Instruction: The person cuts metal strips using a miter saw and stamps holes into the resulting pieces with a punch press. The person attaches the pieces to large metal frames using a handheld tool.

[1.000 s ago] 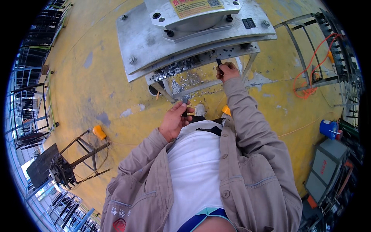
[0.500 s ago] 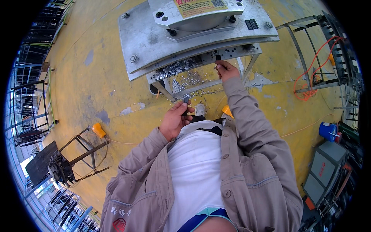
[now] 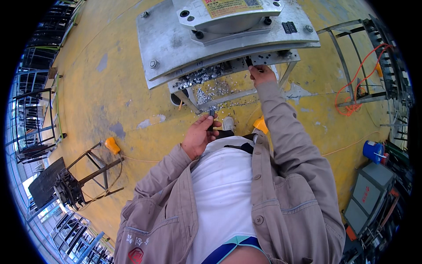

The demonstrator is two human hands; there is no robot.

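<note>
A silver metal press [image 3: 171,42] stands in front of me, its thick top plate overhanging a lower bed. My right hand [image 3: 263,75] is closed on a small dark metal piece [image 3: 249,60], whose far end reaches into the gap under the plate. Close to my waist, my left hand [image 3: 196,137] pinches a short dark metal strip [image 3: 211,115] upright between thumb and fingers. Small round metal slugs [image 3: 193,78] lie heaped on the bed's left part, and more are scattered on the floor below. Two black pieces [image 3: 289,27] rest on the top plate's right side.
A dark bucket [image 3: 176,99] stands under the press at left. A machine on a stand [image 3: 68,189] is at lower left, near a yellow foot pedal [image 3: 112,145]. Another yellow pedal [image 3: 261,125] lies near my shoe. Orange cable [image 3: 351,103], a blue bucket [image 3: 372,150] and a grey cabinet [image 3: 367,193] are at right.
My right hand has moved slightly forward and right, taking the dark piece further into the gap. My left hand stays nearly where it was. The view has shifted slightly.
</note>
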